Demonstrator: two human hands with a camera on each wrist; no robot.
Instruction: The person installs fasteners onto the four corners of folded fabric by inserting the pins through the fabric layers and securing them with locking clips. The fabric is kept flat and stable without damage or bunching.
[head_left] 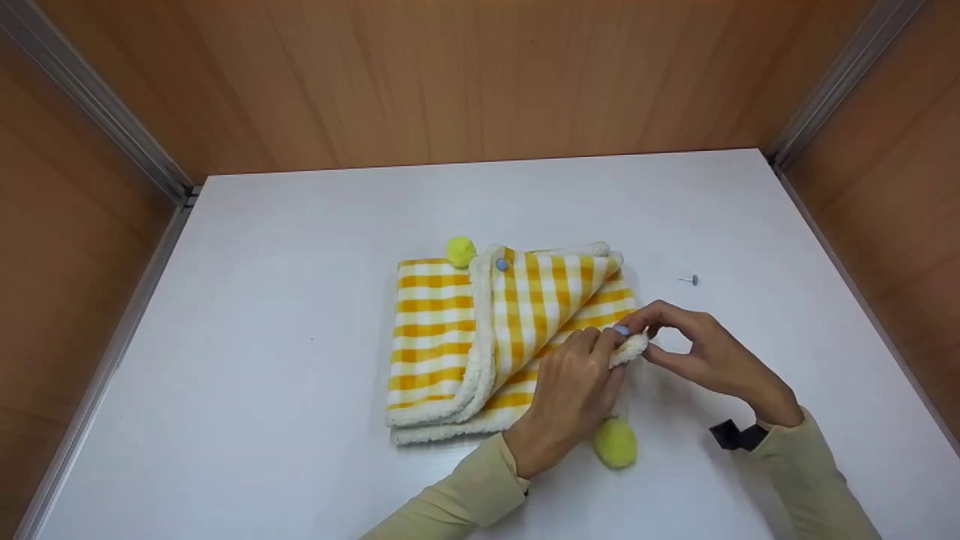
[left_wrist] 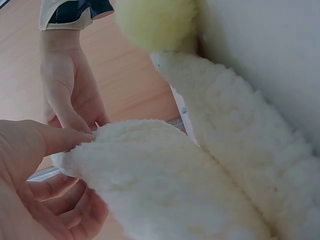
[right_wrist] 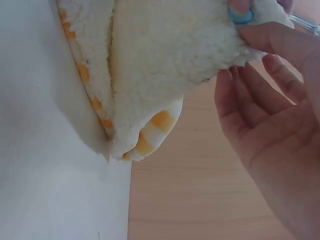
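A yellow-and-white checked blanket (head_left: 431,352) with cream fleece edging lies folded on the table. My left hand (head_left: 574,382) grips a raised corner of it, and in the left wrist view the thumb lies over the fleece (left_wrist: 155,175). From the right, my right hand (head_left: 709,352) pinches the edge of that same corner between thumb and fingers. Between the two hands sits a round blue button head (head_left: 621,330), seen in the right wrist view as a blue disc (right_wrist: 241,18) against the fleece under a fingertip. A second blue button (head_left: 502,265) is on the folded-over flap.
A loose blue-headed pin (head_left: 690,280) lies right of the blanket on the white table (head_left: 285,315). Yellow pompoms hang at the blanket's top (head_left: 460,252) and front edge. Wooden panels (head_left: 480,82) close in the back and sides.
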